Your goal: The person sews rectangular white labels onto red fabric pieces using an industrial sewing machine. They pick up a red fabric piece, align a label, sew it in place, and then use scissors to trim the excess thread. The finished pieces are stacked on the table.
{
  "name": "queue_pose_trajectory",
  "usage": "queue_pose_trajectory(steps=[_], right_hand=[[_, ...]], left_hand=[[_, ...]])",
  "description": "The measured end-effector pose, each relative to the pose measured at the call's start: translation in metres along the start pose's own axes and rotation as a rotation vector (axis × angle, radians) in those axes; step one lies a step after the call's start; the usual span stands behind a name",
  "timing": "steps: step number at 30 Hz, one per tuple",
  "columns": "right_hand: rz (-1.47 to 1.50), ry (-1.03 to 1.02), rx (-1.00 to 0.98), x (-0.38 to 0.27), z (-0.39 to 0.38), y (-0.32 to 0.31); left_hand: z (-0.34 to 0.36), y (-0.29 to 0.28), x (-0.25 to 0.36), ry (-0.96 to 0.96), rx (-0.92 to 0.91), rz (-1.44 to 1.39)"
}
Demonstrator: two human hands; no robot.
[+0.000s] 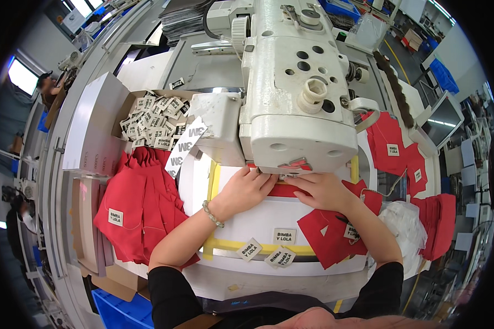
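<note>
Both my hands meet under the front of a white industrial sewing machine (296, 109), at a red fabric piece (288, 190). My left hand (246, 191), a beaded bracelet on its wrist, lies over the piece's left end with fingers stretched forward. My right hand (325, 191) rests at its right end, fingers extended and thumb apart. The machine head partly hides the fingertips and the spot between them. Nearer my body, several cream fabric labels (284, 236) with dark print lie on the white work surface. Under my right forearm is another red piece (318, 233) with a label.
At left, a pile of red pieces (142, 203) sits below a box of loose labels (153, 120). More red pieces (387, 145) lie at right, near crumpled clear plastic (403, 230) and a small screen (443, 120). Yellow tape (241, 245) borders the work plate.
</note>
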State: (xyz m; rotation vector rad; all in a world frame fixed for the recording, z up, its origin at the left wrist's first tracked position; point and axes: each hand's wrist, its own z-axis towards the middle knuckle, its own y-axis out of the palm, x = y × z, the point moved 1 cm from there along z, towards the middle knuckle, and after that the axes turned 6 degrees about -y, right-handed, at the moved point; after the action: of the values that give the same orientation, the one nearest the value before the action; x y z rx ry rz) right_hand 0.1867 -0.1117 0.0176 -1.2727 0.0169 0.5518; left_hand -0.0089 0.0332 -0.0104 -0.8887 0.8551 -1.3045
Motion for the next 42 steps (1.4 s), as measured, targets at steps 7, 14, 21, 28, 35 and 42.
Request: queue_pose_trajectory(steps=[7,14,21,28,35,42], right_hand=[[0.014,0.091,-0.052,-0.002,0.003,0.008],[-0.118,0.044,-0.004,-0.013,0.011,-0.004],[0.165,0.255,-0.06,-0.002,0.0,0.005],[0.127,0.23,-0.089,-0.011,0.003,0.005],[-0.03,0.148,-0.066,0.005,-0.005,0.0],[-0.199,0.192,0.016,0.009,0.009,-0.026]], left_hand=[[0.004,-0.003,-0.002,-0.006,0.13,-0.018],[0.005,-0.004,-0.001,-0.029,0.135,-0.043],[0.008,-0.007,-0.002,-0.124,0.151,-0.187],[0.008,-0.008,-0.002,-0.125,0.145,-0.208],[0.007,-0.009,-0.002,-0.109,0.124,-0.2],[0.005,-0.008,-0.003,-0.099,0.113,-0.189]])
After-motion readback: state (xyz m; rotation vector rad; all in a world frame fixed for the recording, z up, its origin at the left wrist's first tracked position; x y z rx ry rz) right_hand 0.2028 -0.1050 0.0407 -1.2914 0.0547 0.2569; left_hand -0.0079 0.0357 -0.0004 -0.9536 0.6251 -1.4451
